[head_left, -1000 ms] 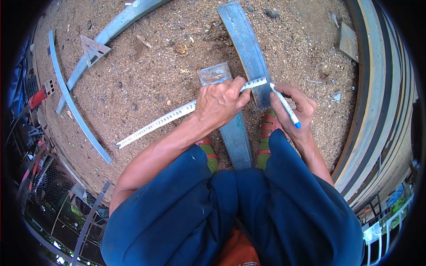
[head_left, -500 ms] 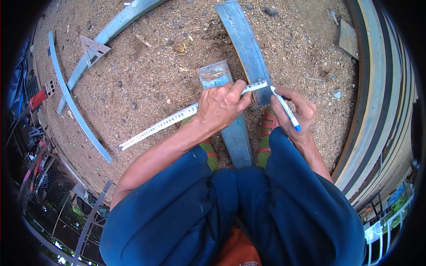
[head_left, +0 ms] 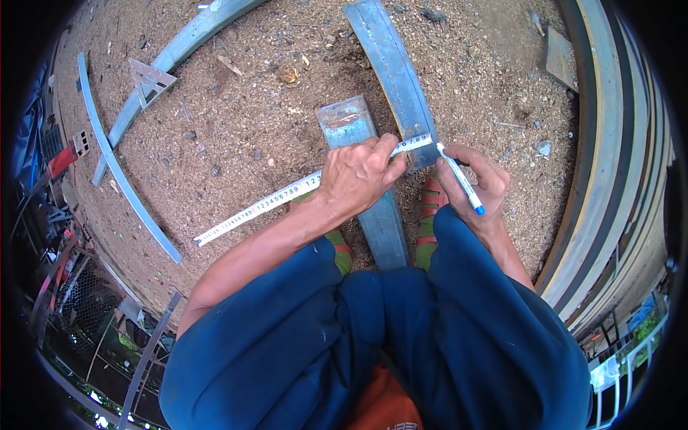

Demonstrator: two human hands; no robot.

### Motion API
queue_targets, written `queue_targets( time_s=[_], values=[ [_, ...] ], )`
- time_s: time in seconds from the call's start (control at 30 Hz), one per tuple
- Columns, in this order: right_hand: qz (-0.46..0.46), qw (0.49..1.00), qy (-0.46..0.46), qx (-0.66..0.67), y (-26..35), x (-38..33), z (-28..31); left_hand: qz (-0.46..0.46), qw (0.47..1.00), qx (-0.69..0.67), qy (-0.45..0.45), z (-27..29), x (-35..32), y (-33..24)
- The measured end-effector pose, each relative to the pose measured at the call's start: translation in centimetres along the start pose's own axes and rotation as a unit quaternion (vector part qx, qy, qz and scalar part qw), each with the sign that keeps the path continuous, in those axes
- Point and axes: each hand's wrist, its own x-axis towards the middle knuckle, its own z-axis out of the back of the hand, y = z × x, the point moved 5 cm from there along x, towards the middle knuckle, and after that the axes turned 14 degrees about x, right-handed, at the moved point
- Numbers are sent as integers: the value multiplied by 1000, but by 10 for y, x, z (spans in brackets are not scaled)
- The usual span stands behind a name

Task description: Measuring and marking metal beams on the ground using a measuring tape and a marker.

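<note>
My left hand (head_left: 360, 170) is closed on a white measuring tape (head_left: 276, 203), whose strip runs out to the left and ends in a small dark tip. The tape's other end lies across a curved grey metal piece (head_left: 393, 70). In my right hand (head_left: 481, 178) is a white marker pen (head_left: 462, 180) with a blue end, pinched between thumb and fingers. The pen's upper tip is close to the metal's right edge; whether it touches, I cannot tell. Below my left hand a straight metal bar (head_left: 381, 228) extends back between my feet.
Long curved metal strips (head_left: 609, 143) are stacked along the right. To the left lie a curved bar (head_left: 197, 43), a thin curved strip (head_left: 122, 168) and a triangular square (head_left: 150, 80). A red tool (head_left: 61, 161) is at the far left. A rusty plate (head_left: 561, 59) rests upper right.
Both hands stay nearly in place. The curved metal piece and the tape shift very slightly in the picture, and the pen's tip sits a little lower.
</note>
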Motion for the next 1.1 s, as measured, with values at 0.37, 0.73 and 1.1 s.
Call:
queue_targets(
  time_s=[0.37,0.73,1.1],
  values=[
    [-12,1000,8,4,3,-4,2,6,1000,-9,3,-5,-6,-5],
    [-21,1000,10,7,2,-10,4,7,1000,-25,12,-6,-10,-9],
    [-24,1000,5,1,4,-14,5,7,999,-30,10,-7,-12,-11]
  ],
)
